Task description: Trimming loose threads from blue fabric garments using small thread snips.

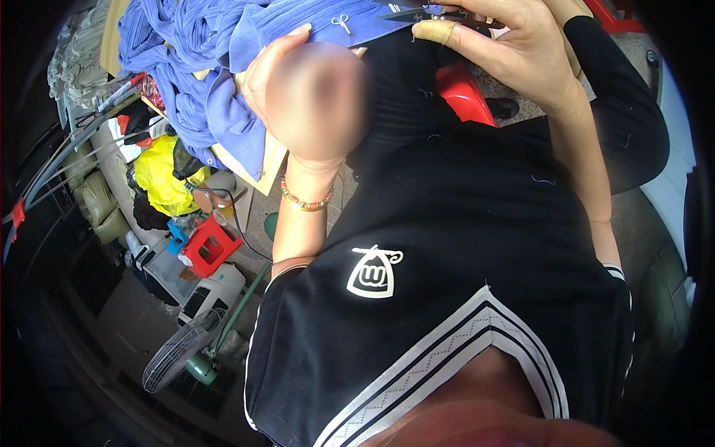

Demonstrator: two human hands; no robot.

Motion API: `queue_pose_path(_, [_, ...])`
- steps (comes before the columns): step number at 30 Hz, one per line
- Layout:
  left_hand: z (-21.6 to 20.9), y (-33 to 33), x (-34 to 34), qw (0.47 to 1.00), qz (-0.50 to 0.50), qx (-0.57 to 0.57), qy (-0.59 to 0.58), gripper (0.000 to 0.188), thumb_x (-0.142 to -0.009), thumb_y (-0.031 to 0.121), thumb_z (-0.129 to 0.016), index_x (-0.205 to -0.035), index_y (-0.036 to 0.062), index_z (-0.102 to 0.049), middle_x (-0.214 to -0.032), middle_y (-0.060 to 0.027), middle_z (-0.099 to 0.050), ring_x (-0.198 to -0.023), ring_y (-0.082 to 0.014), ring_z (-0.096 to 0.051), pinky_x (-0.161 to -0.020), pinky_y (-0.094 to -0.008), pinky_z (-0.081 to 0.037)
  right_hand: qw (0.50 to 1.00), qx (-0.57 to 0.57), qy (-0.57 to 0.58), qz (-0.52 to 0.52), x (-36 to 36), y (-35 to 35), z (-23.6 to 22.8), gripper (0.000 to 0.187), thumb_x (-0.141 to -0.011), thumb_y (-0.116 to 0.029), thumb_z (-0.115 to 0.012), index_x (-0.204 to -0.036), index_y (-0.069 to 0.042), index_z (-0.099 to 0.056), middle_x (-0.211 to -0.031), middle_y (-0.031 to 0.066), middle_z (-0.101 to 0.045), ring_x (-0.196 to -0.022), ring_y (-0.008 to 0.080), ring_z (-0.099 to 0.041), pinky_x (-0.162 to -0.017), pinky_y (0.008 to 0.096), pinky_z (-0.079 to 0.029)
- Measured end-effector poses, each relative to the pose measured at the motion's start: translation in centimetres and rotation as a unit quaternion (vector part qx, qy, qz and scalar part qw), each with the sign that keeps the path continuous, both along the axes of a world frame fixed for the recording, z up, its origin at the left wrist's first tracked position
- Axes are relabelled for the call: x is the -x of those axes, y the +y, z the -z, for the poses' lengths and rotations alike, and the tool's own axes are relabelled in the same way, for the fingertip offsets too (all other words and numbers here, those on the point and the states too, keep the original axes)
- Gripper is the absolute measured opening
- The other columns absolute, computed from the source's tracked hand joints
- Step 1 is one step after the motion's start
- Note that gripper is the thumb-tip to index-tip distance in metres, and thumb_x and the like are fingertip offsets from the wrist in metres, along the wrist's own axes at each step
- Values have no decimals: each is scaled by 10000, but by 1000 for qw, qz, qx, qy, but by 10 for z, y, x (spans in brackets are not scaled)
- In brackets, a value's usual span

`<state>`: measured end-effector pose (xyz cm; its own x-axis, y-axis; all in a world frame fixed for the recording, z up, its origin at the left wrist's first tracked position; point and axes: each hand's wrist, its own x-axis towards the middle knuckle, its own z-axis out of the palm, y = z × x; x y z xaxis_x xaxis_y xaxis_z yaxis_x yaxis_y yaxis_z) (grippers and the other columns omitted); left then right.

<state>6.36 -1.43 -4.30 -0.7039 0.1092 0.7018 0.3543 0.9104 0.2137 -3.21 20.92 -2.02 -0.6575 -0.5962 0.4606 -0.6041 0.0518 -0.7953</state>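
Observation:
My right hand (pixel 514 45) is closed around a pair of dark-bladed scissors (pixel 408 14), whose blades point left over blue ribbed fabric (pixel 287 28). Beige tape (pixel 436 32) wraps one of its fingertips. My left hand (pixel 261 82) lies at the near edge of that fabric, with a beaded bracelet (pixel 307 200) on the wrist. A round blur covers most of this hand, so its grip is hidden; one fingertip shows against the cloth. A small white looped mark or piece (pixel 341 23) is on the fabric between my hands.
More blue fabric is heaped at the far left on a pale wooden board (pixel 272 165). Left of me are a yellow plastic bag (pixel 162 175), a red plastic stool (pixel 210 246) and a fan (pixel 182 350). Another red plastic piece (pixel 463 93) stands beyond my lap.

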Motion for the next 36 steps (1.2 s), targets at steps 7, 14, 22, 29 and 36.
queue_pose_path(7, [0,-2,0,1000,-2,-22,0,227,-714,121,-859,-872,113,-696,-1133,-87,-641,-1024,-259,-577,-906,-366,-425,1000,25,-18,-2,-3,-1,-1,358,-810,-26,-765,-1162,-6,-698,-924,89,-638,-811,190,-573,-694,288,-454])
queue_pose_path(14, [-10,-3,-2,999,8,-40,-12,203,-740,87,-837,-879,79,-689,-1101,-97,-654,-1005,-264,-597,-897,-368,-460,1000,2,1,3,-2,-1,2,356,-808,-18,-763,-1159,-10,-700,-927,88,-637,-830,185,-587,-705,282,-465])
queue_pose_path(22, [-22,-8,4,994,8,-103,-30,179,-791,30,-797,-907,39,-661,-973,-94,-657,-941,-222,-624,-825,-317,-509,1000,-6,-16,9,1,-7,-7,351,-797,-25,-768,-1140,5,-703,-904,89,-618,-782,190,-587,-687,279,-473])
queue_pose_path(29, [-29,-13,15,999,4,-39,18,185,-802,51,-798,-915,44,-652,-956,-87,-649,-927,-220,-622,-824,-322,-503,939,287,190,-22,30,-42,43,306,-809,-54,-743,-1104,14,-704,-868,102,-590,-792,229,-580,-707,307,-476])
queue_pose_path(36, [-20,-15,9,997,21,-76,-4,185,-802,47,-797,-916,41,-651,-949,-89,-642,-910,-223,-629,-830,-324,-501,998,-27,55,9,12,-24,4,303,-808,-52,-741,-1102,11,-703,-889,102,-592,-794,231,-584,-706,311,-477])
